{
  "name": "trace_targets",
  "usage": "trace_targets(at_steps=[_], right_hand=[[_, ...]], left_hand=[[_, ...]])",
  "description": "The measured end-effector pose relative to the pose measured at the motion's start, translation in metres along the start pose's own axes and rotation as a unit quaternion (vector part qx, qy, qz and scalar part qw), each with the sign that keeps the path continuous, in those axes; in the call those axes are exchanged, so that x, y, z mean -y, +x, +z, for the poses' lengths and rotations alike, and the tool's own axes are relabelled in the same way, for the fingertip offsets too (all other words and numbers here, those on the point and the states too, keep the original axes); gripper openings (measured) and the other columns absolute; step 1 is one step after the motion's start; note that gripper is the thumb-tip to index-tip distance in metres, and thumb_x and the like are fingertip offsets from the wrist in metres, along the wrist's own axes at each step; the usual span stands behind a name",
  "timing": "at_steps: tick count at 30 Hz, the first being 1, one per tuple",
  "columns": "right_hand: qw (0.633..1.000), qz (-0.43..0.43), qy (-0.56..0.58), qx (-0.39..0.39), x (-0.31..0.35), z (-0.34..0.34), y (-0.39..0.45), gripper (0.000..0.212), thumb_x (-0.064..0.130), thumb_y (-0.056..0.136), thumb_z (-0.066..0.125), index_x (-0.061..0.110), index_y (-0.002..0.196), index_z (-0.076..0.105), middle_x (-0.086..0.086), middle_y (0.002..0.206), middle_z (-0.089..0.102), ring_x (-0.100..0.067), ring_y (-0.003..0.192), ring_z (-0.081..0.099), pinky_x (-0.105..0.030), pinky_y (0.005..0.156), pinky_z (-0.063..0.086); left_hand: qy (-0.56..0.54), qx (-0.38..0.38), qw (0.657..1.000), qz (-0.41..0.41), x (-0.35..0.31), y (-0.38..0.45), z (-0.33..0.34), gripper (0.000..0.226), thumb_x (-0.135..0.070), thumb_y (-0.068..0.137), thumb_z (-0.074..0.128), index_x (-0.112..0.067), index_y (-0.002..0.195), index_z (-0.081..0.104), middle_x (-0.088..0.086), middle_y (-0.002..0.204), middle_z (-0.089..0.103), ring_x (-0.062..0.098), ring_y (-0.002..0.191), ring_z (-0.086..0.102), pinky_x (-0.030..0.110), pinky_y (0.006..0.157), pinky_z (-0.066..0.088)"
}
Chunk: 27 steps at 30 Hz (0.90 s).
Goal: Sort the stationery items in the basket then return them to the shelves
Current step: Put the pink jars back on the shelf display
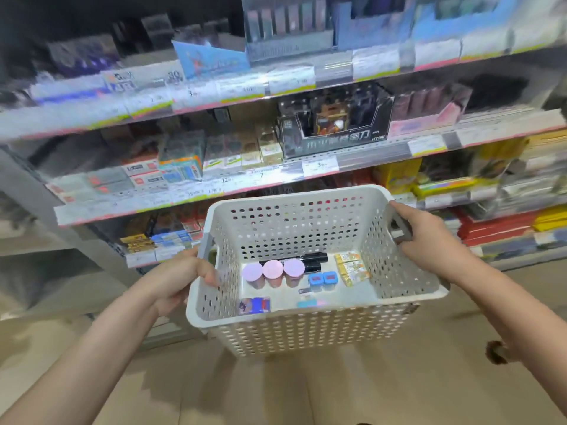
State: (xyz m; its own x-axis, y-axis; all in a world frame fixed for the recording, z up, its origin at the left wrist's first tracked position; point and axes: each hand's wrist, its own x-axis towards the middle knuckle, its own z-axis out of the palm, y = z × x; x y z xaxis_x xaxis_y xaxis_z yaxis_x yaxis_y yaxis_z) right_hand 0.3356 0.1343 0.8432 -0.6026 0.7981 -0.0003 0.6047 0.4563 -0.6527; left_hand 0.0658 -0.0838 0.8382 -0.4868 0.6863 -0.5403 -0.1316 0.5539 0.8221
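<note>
Centre frame, the white perforated basket (306, 326) is held before the shelves (276, 176): left hand (181, 280) and right hand (429, 240) each curl round a side handle. Inside stand 3 pink-lidded tubs (273, 271).

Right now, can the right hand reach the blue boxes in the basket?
Probably not yet: the right hand grips the basket handle, as the left hand does. The blue boxes lie uncovered, so it must let go first.
</note>
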Motion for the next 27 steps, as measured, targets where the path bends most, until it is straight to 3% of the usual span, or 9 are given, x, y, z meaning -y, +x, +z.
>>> trace_targets(at_steps=[9, 14, 21, 27], right_hand=[[0.999, 0.033, -0.027, -0.033, -0.002, -0.044, -0.012, 0.069, -0.009, 0.08, 0.05, 0.016, 0.143, 0.036, -0.011, 0.133, 0.053, -0.03, 0.123, 0.048, -0.033, 0.093, 0.041], [0.998, 0.044, -0.021, -0.038, -0.023, -0.071, -0.019, 0.065, -0.01, 0.082, 0.048, 0.016, 0.14, 0.039, -0.01, 0.131, 0.054, -0.029, 0.119, 0.05, -0.031, 0.087, 0.043], [0.996, 0.05, -0.052, -0.055, -0.073, -0.115, -0.019, 0.058, -0.005, 0.084, 0.051, 0.016, 0.137, 0.04, -0.008, 0.132, 0.053, -0.029, 0.119, 0.051, -0.036, 0.091, 0.044], [0.99, 0.039, -0.127, -0.055, -0.132, -0.164, -0.004, 0.06, 0.004, 0.083, 0.057, 0.015, 0.138, 0.037, -0.008, 0.137, 0.044, -0.027, 0.117, 0.05, -0.034, 0.089, 0.044]], left_hand=[[0.011, 0.064, 0.996, 0.053, -0.046, -0.006, 0.021, 0.074, 0.003, 0.044, 0.05, -0.015, 0.115, 0.058, 0.029, 0.104, 0.067, 0.044, 0.091, 0.064, 0.052, 0.076, 0.054], [0.003, 0.105, 0.992, 0.062, -0.068, -0.005, 0.054, 0.071, 0.005, 0.044, 0.047, -0.02, 0.109, 0.06, 0.022, 0.088, 0.071, 0.038, 0.073, 0.069, 0.043, 0.053, 0.057], [0.008, 0.112, 0.992, 0.062, -0.089, 0.014, 0.118, 0.071, 0.005, 0.044, 0.049, -0.02, 0.109, 0.059, 0.037, 0.107, 0.063, 0.055, 0.095, 0.061, 0.05, 0.065, 0.056], [-0.019, 0.103, 0.992, 0.07, -0.102, 0.028, 0.19, 0.071, 0.004, 0.042, 0.047, -0.009, 0.111, 0.057, 0.031, 0.096, 0.064, 0.043, 0.082, 0.063, 0.045, 0.061, 0.056]])
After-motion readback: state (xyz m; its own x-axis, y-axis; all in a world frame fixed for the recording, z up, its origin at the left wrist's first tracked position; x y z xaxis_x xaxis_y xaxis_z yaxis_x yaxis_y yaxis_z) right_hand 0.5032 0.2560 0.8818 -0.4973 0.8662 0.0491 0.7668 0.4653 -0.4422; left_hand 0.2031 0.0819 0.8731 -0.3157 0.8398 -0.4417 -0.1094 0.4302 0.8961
